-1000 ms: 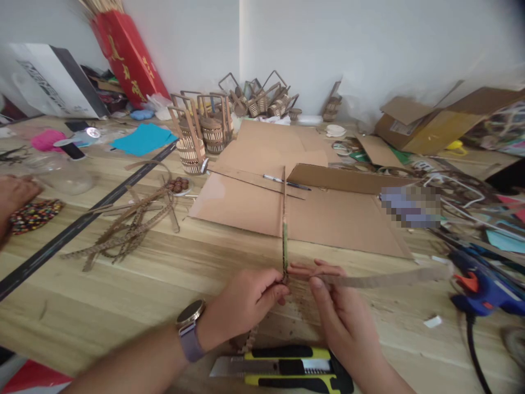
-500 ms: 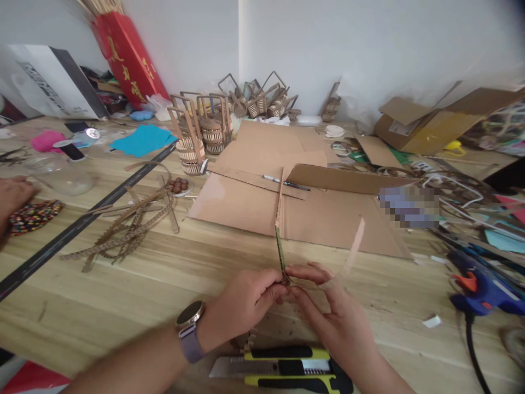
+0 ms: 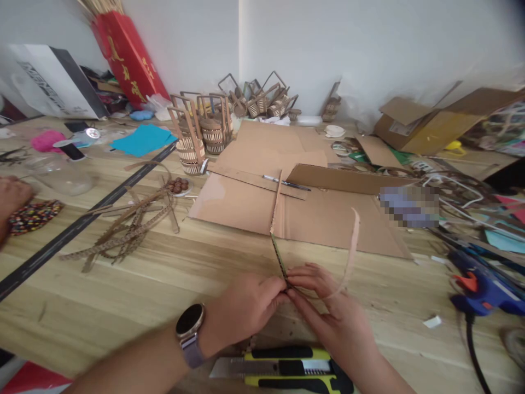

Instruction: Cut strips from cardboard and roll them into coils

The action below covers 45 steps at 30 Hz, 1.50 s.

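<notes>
My left hand (image 3: 241, 314), with a watch on its wrist, pinches the lower end of a narrow cardboard strip (image 3: 275, 219) that stands up and leans away from me. My right hand (image 3: 332, 312) meets it at the same spot, fingers pinched on a thin peeled paper layer (image 3: 351, 249) that curls up to the right. Both hands hover low over the wooden table (image 3: 164, 284). A yellow and black utility knife (image 3: 283, 368) lies just below my hands.
Flat cardboard sheets (image 3: 303, 213) with a pen (image 3: 286, 183) lie beyond my hands. Loose cardboard strips (image 3: 131, 224) and a long black ruler (image 3: 82, 224) lie left, small woven baskets (image 3: 205, 131) behind. A blue glue gun (image 3: 484, 287) sits right. Another person's hand (image 3: 10, 200) shows at the left edge.
The peeled paper layer, stretched out flat to the right one second ago, now curls upward. The upright strip has tilted to the left, and both hands have sunk slightly toward me.
</notes>
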{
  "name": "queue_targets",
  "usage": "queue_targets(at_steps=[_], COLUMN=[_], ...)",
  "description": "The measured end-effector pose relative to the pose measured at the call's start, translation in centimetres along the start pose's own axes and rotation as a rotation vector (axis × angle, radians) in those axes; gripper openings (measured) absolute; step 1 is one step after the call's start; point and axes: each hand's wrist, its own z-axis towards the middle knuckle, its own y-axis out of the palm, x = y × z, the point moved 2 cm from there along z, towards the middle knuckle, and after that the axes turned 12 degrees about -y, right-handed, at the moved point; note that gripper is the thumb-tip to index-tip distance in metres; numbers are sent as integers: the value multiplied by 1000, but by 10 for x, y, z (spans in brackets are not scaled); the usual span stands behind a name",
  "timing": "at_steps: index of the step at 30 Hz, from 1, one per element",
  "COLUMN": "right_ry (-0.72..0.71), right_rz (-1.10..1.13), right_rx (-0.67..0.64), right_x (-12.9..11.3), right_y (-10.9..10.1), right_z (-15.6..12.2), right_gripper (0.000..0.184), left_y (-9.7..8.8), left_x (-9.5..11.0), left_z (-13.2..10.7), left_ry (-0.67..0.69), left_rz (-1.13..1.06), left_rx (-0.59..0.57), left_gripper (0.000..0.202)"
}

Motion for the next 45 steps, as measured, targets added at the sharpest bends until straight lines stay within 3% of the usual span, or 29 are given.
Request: queue_targets(at_steps=[8, 16, 27, 40, 45], right_ry=[-83, -124, -27, 135, 141], right_rz=[-49, -82, -36, 134, 139], right_rx=[-16, 47, 6, 121, 128], right_x=[-2, -10, -8, -8, -10], right_y=[1, -6, -6, -8, -8], right_z=[-3, 4, 4, 7, 9], right_gripper=[13, 14, 15, 14, 13], left_y=[-1, -7, -14, -21, -22], left_x=[3, 11, 15, 17, 16], left_z=[0, 1, 3, 4, 4], left_ry=[24, 81, 147, 203, 133], left_rz=[9, -97, -233, -324, -338], left_rx=[1, 20, -26, -35, -22], left_gripper=[17, 24, 21, 20, 25])
